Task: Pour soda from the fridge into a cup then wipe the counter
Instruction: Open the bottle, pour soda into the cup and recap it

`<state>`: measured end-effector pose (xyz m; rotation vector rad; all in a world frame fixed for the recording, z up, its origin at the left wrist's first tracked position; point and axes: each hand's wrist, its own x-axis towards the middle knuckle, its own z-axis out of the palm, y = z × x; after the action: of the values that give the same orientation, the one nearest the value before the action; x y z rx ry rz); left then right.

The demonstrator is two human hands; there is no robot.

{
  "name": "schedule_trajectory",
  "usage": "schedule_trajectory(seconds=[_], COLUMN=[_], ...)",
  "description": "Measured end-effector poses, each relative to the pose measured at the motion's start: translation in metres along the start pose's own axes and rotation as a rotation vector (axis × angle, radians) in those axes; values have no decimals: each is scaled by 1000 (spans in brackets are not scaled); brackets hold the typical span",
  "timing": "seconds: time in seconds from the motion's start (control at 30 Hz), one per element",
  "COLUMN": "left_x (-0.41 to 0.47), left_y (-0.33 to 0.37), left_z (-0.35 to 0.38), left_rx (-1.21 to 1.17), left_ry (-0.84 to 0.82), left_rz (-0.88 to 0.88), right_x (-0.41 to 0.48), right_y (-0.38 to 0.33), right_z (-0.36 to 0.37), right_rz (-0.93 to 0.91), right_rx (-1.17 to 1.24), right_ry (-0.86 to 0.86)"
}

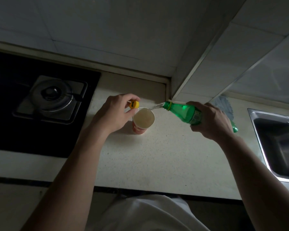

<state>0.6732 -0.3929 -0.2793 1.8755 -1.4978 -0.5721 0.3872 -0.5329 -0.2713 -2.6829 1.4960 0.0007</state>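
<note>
1. Two pale tiled walls (107, 30) meet behind the work area, and a tiled corner column juts forward, ending just behind the bottle's mouth.
2. A speckled cream counter (165, 155) runs from the walls to a straight front edge near the person's white shirt (148, 214). A broad bare stretch lies between the cup and that edge.
3. A black glass hob (15, 114) with one burner (52, 95) bounds the counter on the left. Its edge runs just beside the left forearm.
4. A steel sink (277, 140) bounds the counter on the right, its rim near the right forearm.
5. A blue cloth (223, 105) lies by the wall, partly hidden behind the right hand.
6. A green soda bottle (182, 112) is tipped almost level above the counter. The right hand (210, 120) wraps its fingers around the bottle's lower body, and a clear stream (156, 106) falls from the mouth.
7. A red paper cup (138, 130) stands upright on the counter between the hands, catching the stream and nearly full.
8. A yellow cap (134, 104) is pinched by the left hand (113, 112) between thumb and fingers, just above the cup's rim on its left.
</note>
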Motion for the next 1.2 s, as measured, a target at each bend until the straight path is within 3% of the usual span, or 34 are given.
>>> schedule_trajectory(seconds=[1.2], left_x=[4], left_y=[-4], left_z=[-1], left_rx=[2], left_ry=[-16], left_rz=[-8], right_x=[-4], right_y=[5], right_z=[2], right_rz=[7], right_rx=[43], right_ry=[25])
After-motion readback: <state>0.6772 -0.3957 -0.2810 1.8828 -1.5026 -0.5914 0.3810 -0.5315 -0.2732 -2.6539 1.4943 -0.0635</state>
